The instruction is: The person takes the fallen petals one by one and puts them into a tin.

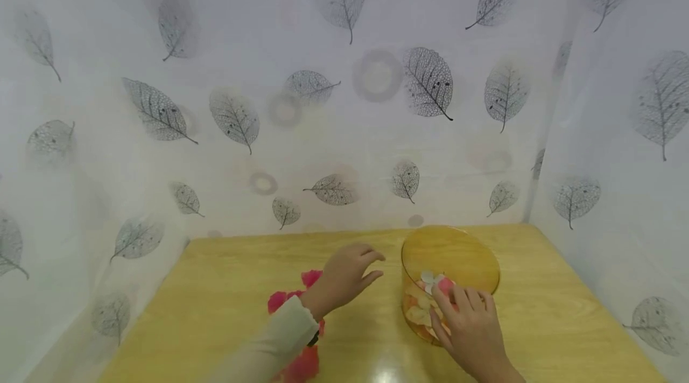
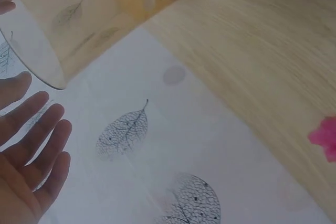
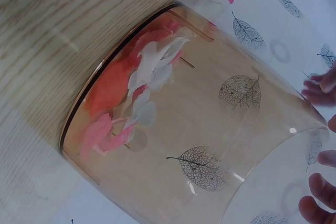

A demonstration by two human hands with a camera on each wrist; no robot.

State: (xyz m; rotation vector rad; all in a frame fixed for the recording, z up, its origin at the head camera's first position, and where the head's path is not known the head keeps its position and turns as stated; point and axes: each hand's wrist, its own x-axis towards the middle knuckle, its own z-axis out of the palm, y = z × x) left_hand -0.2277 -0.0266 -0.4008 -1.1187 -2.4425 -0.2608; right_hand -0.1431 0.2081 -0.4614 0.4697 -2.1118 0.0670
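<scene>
A see-through amber round tub (image 1: pixel 411 269) stands on the right part of the table. White, pink and orange artificial flowers (image 3: pixel 142 82) lie in its bottom. My right hand (image 1: pixel 473 326) hovers by the tub's near side around rim height, fingers loosely bent; whether it touches the rim I cannot tell. Nothing shows between its fingers (image 3: pixel 315 187) in the right wrist view. My left hand (image 1: pixel 347 275) is in the air left of the tub, thumb and fingers apart and holding nothing. In the left wrist view its fingers (image 2: pixel 52 135) spread below the tub's rim.
Several bright pink flowers (image 1: pixel 301 365) lie on the wooden table (image 1: pixel 215 299), partly hidden under the left forearm. White sheeting printed with grey leaves (image 1: pixel 371 131) hangs behind the table and along both sides.
</scene>
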